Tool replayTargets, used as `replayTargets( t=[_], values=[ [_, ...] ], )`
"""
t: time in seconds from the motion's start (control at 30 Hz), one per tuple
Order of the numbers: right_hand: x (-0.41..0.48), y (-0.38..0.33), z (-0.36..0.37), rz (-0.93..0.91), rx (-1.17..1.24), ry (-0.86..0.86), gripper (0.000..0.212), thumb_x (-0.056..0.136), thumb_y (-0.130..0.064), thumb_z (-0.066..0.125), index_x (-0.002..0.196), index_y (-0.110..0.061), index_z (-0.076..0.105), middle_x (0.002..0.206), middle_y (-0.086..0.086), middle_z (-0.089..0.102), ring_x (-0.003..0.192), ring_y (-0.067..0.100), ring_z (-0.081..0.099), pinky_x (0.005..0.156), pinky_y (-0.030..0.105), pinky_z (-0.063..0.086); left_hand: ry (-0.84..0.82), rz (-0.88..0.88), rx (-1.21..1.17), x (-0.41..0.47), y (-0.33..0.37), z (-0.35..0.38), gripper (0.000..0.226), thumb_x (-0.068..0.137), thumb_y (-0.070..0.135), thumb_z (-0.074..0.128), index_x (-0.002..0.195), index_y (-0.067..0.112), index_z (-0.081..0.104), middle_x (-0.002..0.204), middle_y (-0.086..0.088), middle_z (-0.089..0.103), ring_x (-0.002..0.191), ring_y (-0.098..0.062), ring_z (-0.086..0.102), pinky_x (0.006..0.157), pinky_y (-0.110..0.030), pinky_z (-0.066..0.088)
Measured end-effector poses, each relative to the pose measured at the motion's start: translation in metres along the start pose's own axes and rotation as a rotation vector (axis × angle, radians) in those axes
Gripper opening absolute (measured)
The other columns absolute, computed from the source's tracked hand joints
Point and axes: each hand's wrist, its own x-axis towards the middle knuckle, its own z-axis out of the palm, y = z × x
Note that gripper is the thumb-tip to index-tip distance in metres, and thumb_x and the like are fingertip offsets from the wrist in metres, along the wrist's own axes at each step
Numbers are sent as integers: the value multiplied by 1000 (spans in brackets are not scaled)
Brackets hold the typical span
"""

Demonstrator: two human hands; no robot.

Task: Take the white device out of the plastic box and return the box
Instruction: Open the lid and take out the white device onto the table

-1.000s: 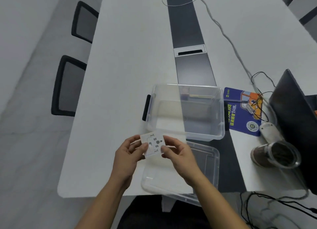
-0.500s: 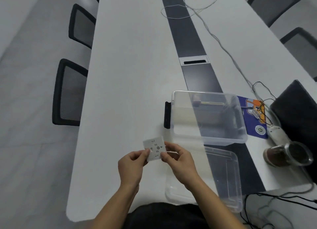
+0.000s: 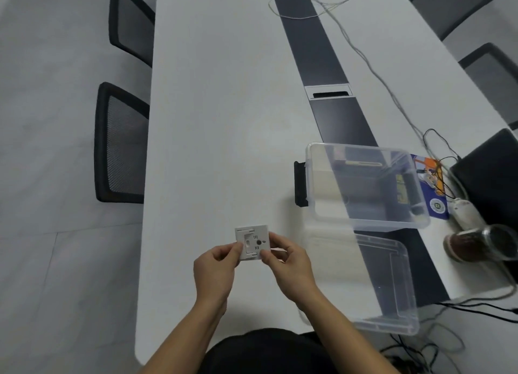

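Observation:
A small square white device (image 3: 252,243) with slots and a dark round hole is held above the white table (image 3: 218,126), near its front edge. My left hand (image 3: 215,272) pinches its left side and my right hand (image 3: 288,267) pinches its right side. The clear plastic box (image 3: 367,222) with a black side latch stands open and empty to the right, beyond my hands. Its clear lid (image 3: 392,286) lies flat in front of it, at the table's near edge.
A glass jar (image 3: 482,246) with dark contents lies at the right, beside a blue card (image 3: 429,188), tangled cables and a black laptop (image 3: 493,174). A dark strip with a cable slot (image 3: 330,94) runs down the table. Black mesh chairs (image 3: 120,146) stand along the left side.
The view has swung left, so the box and lid sit further right. Both hands still hold the device, now further left of the box.

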Motion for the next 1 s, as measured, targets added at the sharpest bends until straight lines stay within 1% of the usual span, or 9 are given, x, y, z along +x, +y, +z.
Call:
replayTargets(
  t=[0.2, 0.33, 0.4, 0.47, 0.53, 0.6, 0.67, 0.83, 1.0],
  values=[
    [9, -5, 0, -120, -101, 122, 32, 90, -19, 66, 119, -31, 67, 109, -5, 63, 95, -4, 63, 76, 10, 51, -159, -32, -6, 7, 10, -3, 26, 91, 38, 64, 94, 20, 81, 97, 3, 79, 103, -17, 69, 95, -41, 54],
    [10, -1, -3, -360, -351, 116, 29, 88, -17, 70, 114, -28, 71, 98, -8, 58, 91, 0, 59, 77, 10, 47, -215, -178, -212, 17, 16, -11, 37, 90, 42, 66, 110, 11, 71, 107, -12, 73, 105, -28, 68, 91, -49, 56],
    [13, 3, -2, -422, -435, 62, 30, 86, -13, 70, 114, -25, 72, 98, -8, 57, 90, 1, 58, 78, 11, 46, -246, -238, -236, 22, 13, -12, 41, 86, 36, 73, 115, 8, 67, 109, -17, 71, 103, -31, 68, 85, -46, 59],
    [16, 8, 0, -345, -359, -10, 28, 84, -13, 72, 111, -22, 73, 102, -9, 59, 94, 4, 61, 83, 15, 50, -210, -260, -231, 29, 5, -12, 38, 86, 27, 74, 115, 4, 67, 109, -22, 69, 94, -32, 68, 77, -40, 58],
    [19, 11, 1, -100, -76, -87, 27, 82, -15, 74, 109, -21, 73, 109, -8, 64, 102, 8, 65, 88, 21, 53, -183, -307, -271, 37, -7, -14, 32, 87, 18, 70, 112, -2, 69, 113, -27, 70, 85, -30, 66, 77, -37, 57],
    [24, 19, 2, 155, 108, -136, 34, 82, -20, 75, 115, -23, 69, 117, -6, 67, 112, 6, 62, 87, 21, 53, -185, -336, -284, 42, -20, -15, 29, 86, 12, 66, 110, -4, 71, 112, -26, 71, 84, -29, 66, 82, -38, 56],
    [28, 34, 3, 309, 109, -182, 46, 83, -24, 73, 128, -22, 61, 124, -6, 64, 116, 7, 58, 89, 22, 49, -198, -324, -227, 43, -32, -13, 27, 86, 9, 65, 109, -3, 73, 110, -22, 73, 90, -30, 69, 84, -38, 55],
    [32, 56, 10, 417, 86, -262, 46, 91, -10, 63, 136, -14, 53, 128, -3, 61, 114, 9, 60, 94, 24, 48, -180, -324, -35, 46, -60, -11, 27, 91, -2, 54, 110, 4, 73, 104, -14, 77, 99, -29, 72, 88, -39, 57],
    [36, 61, 19, 402, 16, -330, 50, 92, -11, 59, 140, -23, 49, 132, -13, 55, 112, 4, 60, 86, 19, 49, -136, -304, 18, 52, -70, -19, 33, 96, 12, 60, 129, 9, 62, 120, -7, 70, 104, -22, 69, 85, -36, 58]
  ],
)
